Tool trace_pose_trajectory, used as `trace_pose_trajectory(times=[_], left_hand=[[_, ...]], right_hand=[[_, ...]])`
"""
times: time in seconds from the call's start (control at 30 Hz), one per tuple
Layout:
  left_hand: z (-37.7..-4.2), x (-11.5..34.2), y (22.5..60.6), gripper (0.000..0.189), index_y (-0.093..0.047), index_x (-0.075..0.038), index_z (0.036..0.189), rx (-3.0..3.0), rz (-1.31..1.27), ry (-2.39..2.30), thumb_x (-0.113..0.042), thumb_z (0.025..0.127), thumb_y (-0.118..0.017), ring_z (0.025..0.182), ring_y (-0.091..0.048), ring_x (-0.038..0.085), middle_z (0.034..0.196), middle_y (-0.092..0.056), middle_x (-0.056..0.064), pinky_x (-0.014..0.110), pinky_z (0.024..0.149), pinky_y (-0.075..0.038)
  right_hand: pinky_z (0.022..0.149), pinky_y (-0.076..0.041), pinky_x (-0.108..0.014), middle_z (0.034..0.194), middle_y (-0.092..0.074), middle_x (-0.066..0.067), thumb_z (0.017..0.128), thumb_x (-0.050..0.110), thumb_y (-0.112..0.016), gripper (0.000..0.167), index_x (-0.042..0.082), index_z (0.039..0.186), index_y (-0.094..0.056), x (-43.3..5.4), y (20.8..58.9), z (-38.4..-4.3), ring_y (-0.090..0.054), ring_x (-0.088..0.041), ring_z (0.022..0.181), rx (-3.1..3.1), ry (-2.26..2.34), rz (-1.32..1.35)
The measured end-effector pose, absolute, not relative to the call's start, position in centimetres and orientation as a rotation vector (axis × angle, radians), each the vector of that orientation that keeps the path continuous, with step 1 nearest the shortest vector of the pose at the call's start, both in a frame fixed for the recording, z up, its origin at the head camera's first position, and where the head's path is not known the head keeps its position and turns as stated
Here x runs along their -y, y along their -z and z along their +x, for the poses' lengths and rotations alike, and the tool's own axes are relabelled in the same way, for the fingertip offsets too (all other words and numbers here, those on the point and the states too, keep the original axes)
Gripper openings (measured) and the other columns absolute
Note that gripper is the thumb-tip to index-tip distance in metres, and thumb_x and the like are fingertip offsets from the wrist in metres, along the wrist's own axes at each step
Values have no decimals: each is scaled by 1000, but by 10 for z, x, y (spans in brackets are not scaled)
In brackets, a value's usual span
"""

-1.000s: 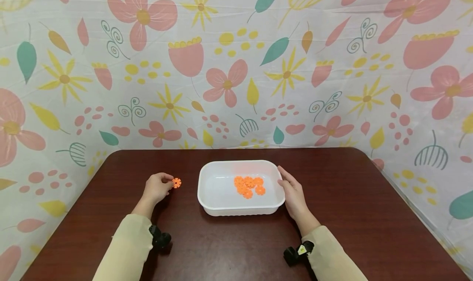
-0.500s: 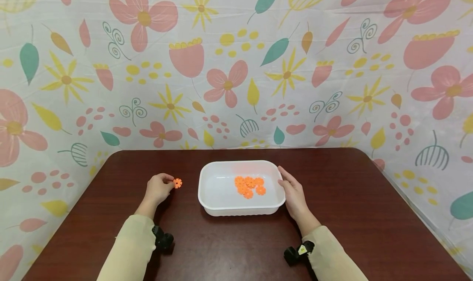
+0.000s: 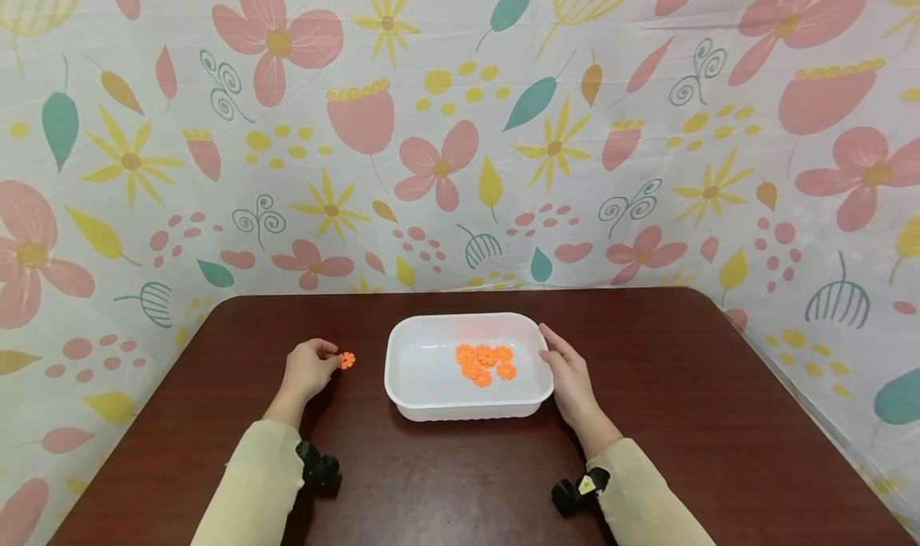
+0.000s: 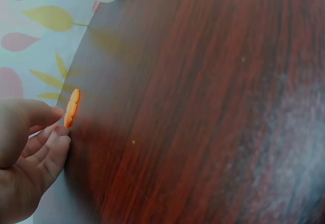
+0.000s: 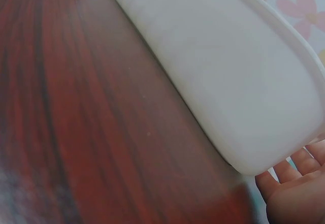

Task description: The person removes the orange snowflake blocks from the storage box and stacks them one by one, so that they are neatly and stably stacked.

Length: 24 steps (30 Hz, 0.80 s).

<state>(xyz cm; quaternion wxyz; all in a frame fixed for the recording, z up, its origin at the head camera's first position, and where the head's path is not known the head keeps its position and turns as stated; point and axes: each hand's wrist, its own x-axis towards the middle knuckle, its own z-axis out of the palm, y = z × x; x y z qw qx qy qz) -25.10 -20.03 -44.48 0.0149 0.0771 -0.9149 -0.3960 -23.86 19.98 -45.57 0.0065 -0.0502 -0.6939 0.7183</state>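
My left hand (image 3: 309, 369) is left of the tub and pinches an orange flower-shaped disc (image 3: 347, 360) between thumb and fingertips. Seen edge-on in the left wrist view, the disc (image 4: 72, 108) stands out past the fingertips. A white plastic tub (image 3: 424, 410) sits at the middle of the table, and several like orange discs (image 3: 484, 362) lie together inside it, right of centre. At the tub's right end my right hand (image 3: 571, 378) grips the rim. The right wrist view shows its fingers (image 5: 287, 173) against the tub's outer wall, with the thumb hidden there.
The dark red-brown wooden table (image 3: 446, 482) extends around the tub. Behind it hangs a white cloth (image 3: 460, 227) printed with flowers and leaves. Black wrist cameras (image 3: 316, 468) are strapped over both sleeves.
Over the last second my left hand has shifted very slightly right in the head view, still pinching the disc, which sits slightly lower now. My right hand and the tub stay nearly still.
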Motion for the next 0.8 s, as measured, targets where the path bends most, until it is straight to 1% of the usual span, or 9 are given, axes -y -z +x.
trace_pose_trajectory(times=[0.1, 0.3, 0.43, 0.53, 0.6, 0.67, 0.8], left_hand=[[-250, 200, 444, 22, -61, 2, 108, 2837, 227, 1251, -11, 90, -61, 67, -60, 19, 97, -63, 19, 28, 59, -52], [-247, 197, 440, 26, -62, 0, 111, 2804, 148, 1167, -17, 91, -61, 83, -59, 25, 103, -65, 17, 32, 67, -49], [-245, 192, 435, 29, -61, 0, 114, 2733, 99, 1183, -19, 92, -60, 92, -60, 29, 105, -64, 17, 35, 72, -50], [-245, 184, 430, 29, -62, -1, 114, 2667, 54, 1194, -19, 91, -62, 97, -61, 30, 104, -66, 16, 39, 77, -52], [-245, 178, 427, 28, -63, -2, 113, 2641, 25, 1200, -19, 91, -63, 96, -63, 29, 104, -67, 15, 39, 79, -52], [-245, 172, 424, 27, -63, -2, 112, 2614, -1, 1226, -18, 90, -63, 89, -64, 27, 103, -68, 14, 35, 74, -53], [-243, 160, 416, 25, -64, -4, 110, 2580, -48, 1261, -17, 89, -65, 88, -65, 26, 103, -68, 13, 36, 74, -53]], right_hand=[[114, -27, -34, 153, -33, 1, 96, 7, -40, 49, 12, 145, -39, -200, 457, -239, -26, -14, 142, 2163, -2247, -162], [115, -26, -35, 152, -34, -1, 96, 6, -39, 49, 11, 144, -39, -201, 457, -240, -27, -15, 142, 2147, -2243, -153], [115, -27, -33, 152, -35, 0, 96, 6, -39, 49, 11, 144, -39, -200, 458, -240, -28, -14, 141, 2156, -2237, -158], [114, -27, -33, 152, -35, 0, 96, 6, -39, 49, 11, 144, -39, -200, 458, -240, -27, -13, 141, 2164, -2232, -157], [114, -27, -33, 152, -35, 0, 96, 6, -39, 49, 11, 145, -39, -200, 458, -239, -27, -13, 141, 2166, -2231, -156], [114, -27, -34, 152, -35, 0, 96, 5, -39, 49, 11, 145, -39, -200, 458, -239, -27, -13, 141, 2167, -2230, -154], [114, -27, -33, 152, -35, 1, 96, 6, -40, 49, 12, 145, -39, -200, 458, -239, -27, -13, 141, 2168, -2233, -156]])
